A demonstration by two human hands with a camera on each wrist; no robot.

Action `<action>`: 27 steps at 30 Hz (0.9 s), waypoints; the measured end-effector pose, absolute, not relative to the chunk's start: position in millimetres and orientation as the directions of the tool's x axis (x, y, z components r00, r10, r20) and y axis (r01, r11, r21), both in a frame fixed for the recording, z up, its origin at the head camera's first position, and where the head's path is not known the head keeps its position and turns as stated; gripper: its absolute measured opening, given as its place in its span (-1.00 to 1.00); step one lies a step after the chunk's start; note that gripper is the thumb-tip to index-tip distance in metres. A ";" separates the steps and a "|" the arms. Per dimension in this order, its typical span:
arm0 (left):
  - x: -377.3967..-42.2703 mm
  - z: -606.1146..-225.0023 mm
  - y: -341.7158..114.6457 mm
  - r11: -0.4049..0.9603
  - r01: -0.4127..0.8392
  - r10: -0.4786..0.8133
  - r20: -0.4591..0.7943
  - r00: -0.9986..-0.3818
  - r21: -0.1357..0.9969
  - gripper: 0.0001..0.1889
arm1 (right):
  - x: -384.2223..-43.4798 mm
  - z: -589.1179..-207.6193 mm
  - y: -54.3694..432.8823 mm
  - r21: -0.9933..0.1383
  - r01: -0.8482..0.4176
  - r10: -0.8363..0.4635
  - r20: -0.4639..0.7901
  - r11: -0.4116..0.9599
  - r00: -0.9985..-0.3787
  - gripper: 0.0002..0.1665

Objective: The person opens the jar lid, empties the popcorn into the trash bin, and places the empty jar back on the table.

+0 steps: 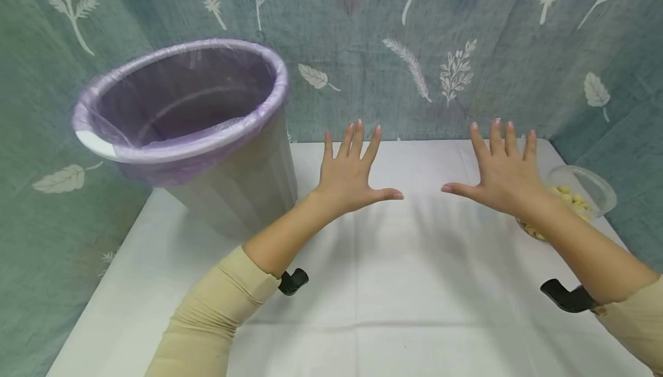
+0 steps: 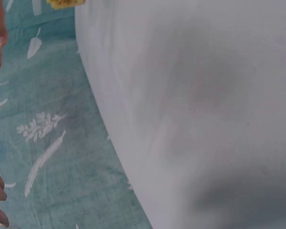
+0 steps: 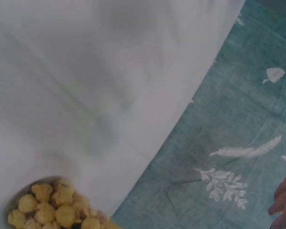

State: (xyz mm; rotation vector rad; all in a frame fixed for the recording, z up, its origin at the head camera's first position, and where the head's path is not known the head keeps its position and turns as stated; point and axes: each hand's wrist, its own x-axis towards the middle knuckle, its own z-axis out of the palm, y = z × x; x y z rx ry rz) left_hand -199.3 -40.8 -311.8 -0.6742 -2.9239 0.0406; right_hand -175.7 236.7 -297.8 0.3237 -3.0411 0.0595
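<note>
My left hand [image 1: 346, 181] hovers over the white-covered table with its fingers spread and thumb stretched out, holding nothing. To its left stands a tall grey bin [image 1: 248, 175], lined with a purple plastic bag folded over the rim. My right hand [image 1: 506, 178], likewise spread and holding nothing, is raised at the right. Beside the right forearm is a clear round container [image 1: 603, 184] of yellowish popcorn [image 1: 575, 200]; the forearm hides part of it. In the right wrist view, popcorn [image 3: 55, 207] shows at the bottom edge and part of the right hand [image 3: 283, 202] at the right edge.
A white cloth [image 1: 393, 290] covers the table. Green-blue fabric [image 1: 352, 77] with white leaf prints hangs behind and along the sides. Black straps or mounts [image 1: 568, 296] sit at both wrists.
</note>
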 end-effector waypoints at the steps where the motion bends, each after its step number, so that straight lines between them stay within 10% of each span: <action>1: -199.9 -313.1 -39.4 0.897 0.437 0.441 0.129 -0.888 -0.058 0.25 | -175.7 -298.1 238.6 -0.025 -0.208 -0.205 0.085 0.978 -0.975 0.45; 27: -203.5 -309.3 13.9 0.856 0.508 0.516 0.136 -0.846 -0.092 0.26 | -162.7 -297.6 301.3 -0.022 -0.184 -0.181 0.080 0.983 -0.980 0.39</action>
